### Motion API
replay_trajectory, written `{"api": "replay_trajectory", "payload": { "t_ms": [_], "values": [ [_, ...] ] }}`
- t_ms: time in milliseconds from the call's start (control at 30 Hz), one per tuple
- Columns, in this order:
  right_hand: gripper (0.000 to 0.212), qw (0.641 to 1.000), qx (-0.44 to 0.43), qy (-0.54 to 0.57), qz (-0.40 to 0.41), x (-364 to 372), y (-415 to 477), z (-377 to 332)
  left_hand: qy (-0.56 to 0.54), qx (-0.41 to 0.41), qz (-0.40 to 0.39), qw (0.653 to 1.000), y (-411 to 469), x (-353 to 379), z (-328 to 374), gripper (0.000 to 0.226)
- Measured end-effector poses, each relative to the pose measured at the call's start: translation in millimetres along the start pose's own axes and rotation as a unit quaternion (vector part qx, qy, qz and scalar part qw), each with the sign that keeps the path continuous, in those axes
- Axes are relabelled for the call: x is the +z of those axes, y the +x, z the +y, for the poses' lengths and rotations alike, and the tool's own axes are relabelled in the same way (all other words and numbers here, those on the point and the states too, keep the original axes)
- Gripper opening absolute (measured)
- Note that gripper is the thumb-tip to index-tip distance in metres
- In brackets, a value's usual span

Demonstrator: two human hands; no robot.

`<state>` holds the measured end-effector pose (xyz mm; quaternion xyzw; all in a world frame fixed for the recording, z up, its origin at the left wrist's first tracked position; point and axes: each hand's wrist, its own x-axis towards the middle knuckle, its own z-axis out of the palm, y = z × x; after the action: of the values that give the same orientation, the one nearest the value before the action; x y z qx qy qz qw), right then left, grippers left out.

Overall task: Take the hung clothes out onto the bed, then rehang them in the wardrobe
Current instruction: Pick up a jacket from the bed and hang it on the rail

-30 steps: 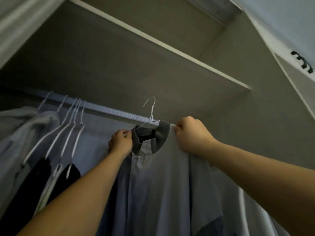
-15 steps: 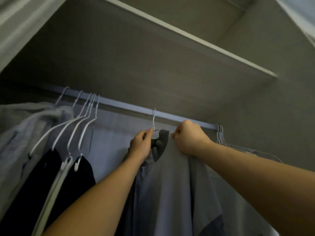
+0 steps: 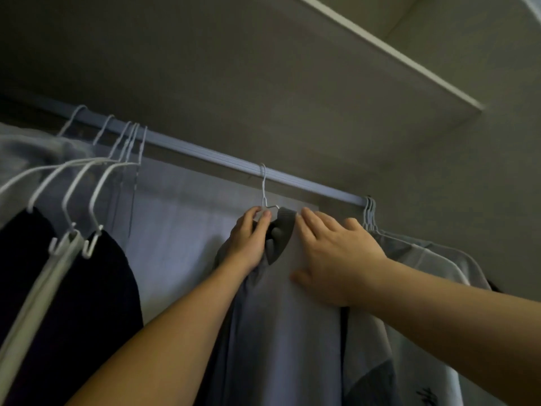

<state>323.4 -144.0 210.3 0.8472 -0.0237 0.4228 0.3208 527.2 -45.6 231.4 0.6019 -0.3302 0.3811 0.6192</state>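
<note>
A pale blue shirt (image 3: pixel 281 326) with a dark grey collar hangs on a white wire hanger (image 3: pixel 264 190) whose hook sits over the wardrobe rail (image 3: pixel 205 155). My left hand (image 3: pixel 248 238) pinches the hanger's neck just below the hook, at the collar. With fingers spread flat, my right hand (image 3: pixel 333 256) rests on the shirt's right shoulder.
Several white hangers (image 3: pixel 96 171) with dark garments (image 3: pixel 58 288) hang at the left of the rail. More hangers with light clothes (image 3: pixel 415 259) crowd the rail's right end. A shelf (image 3: pixel 380 45) runs close above the rail.
The hanger's hook went from off the rail to over it. My right hand let go of the shirt's shoulder and now lies flat on it. The view has tilted and moved closer.
</note>
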Motion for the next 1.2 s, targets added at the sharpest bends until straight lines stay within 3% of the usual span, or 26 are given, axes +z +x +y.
{"api": "replay_trajectory", "payload": {
  "t_ms": [333, 533, 800, 967, 1100, 1200],
  "values": [
    [0.096, 0.998, 0.039, -0.036, -0.043, 36, -22, 61, -0.039, -0.014, -0.085, 0.996, -12, 88, 5, 0.089],
    [0.098, 0.989, 0.079, -0.074, -0.101, 58, -34, 103, -0.055, -0.013, -0.12, 0.991, -11, 155, 6, 0.072],
    [0.107, 0.971, 0.088, -0.159, -0.156, 84, -50, 141, -0.108, -0.057, -0.15, 0.981, -15, 226, 9, 0.094],
    [0.109, 0.976, 0.09, -0.138, -0.144, 95, -51, 155, -0.102, -0.051, -0.145, 0.983, -17, 249, 6, 0.098],
    [0.11, 0.98, 0.081, -0.139, -0.117, 103, -51, 156, -0.087, -0.038, -0.146, 0.985, -15, 253, -1, 0.075],
    [0.105, 0.986, 0.075, -0.125, -0.085, 105, -54, 156, -0.052, -0.033, -0.159, 0.985, -16, 249, -1, 0.076]
  ]
}}
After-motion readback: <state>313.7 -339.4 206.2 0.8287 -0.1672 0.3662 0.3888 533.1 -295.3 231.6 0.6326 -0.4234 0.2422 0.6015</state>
